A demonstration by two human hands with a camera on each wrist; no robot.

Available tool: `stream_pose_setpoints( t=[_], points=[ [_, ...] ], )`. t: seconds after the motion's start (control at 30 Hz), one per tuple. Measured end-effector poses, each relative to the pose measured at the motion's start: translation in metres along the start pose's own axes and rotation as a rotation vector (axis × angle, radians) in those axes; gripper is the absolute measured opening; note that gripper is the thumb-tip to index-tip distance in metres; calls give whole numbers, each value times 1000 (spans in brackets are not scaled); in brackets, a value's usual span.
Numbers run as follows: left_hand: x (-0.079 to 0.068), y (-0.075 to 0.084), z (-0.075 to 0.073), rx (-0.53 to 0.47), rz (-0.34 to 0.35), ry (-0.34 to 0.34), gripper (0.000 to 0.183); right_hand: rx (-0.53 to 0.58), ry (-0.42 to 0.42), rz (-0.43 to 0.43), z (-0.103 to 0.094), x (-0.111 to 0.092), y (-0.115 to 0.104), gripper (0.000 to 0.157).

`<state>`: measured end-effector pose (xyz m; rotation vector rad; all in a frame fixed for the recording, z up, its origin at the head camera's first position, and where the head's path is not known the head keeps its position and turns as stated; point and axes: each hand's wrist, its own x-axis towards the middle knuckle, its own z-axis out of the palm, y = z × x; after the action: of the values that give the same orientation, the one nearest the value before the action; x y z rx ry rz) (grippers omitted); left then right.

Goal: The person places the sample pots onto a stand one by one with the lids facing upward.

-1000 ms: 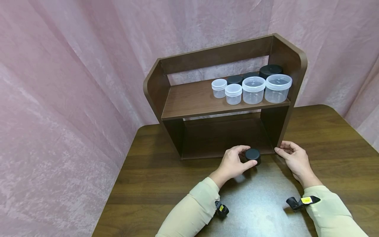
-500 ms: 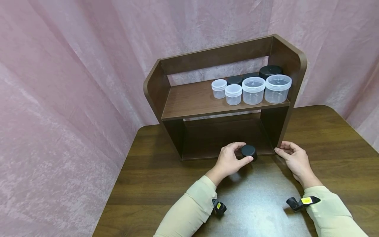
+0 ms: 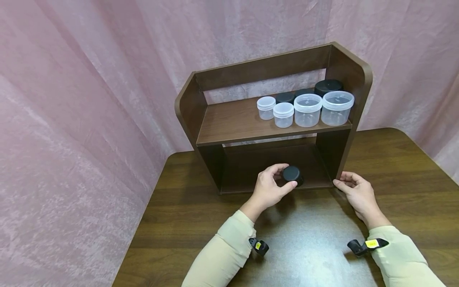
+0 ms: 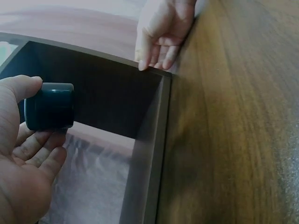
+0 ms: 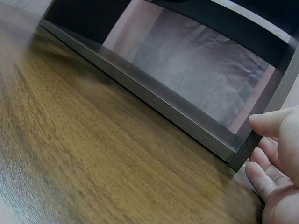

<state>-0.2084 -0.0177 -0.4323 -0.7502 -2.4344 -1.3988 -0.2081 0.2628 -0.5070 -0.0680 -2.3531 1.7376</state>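
Note:
A small black lidded jar is pinched between the thumb and fingers of my left hand. In the head view it is held at the front of the lower compartment of the brown wooden shelf. The left wrist view shows the same jar with the thumb on one side and fingers on the other. My right hand grips the bottom front corner of the shelf's right side panel. In the right wrist view the thumb lies on the panel's front edge, the other fingers on its outer side.
Clear jars with translucent lids, such as the large right one, stand on the upper shelf board. Black-lidded jars stand behind them. The shelf rests on a wooden table before a pink curtain.
My left hand has carried the black jar leftward and away from me, from the table in front of the shelf to the lower compartment's front. The right hand has stayed at the panel.

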Motion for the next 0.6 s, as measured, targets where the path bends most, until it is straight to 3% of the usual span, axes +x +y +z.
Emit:
stream_pose_setpoints(
  t=[0.4, 0.6],
  points=[
    [1, 5, -13, -105, 29, 47, 46, 9, -5, 2, 0, 0, 0, 36],
    [1, 14, -17, -206, 21, 59, 47, 8, -6, -2, 0, 0, 1, 36]
  ],
)
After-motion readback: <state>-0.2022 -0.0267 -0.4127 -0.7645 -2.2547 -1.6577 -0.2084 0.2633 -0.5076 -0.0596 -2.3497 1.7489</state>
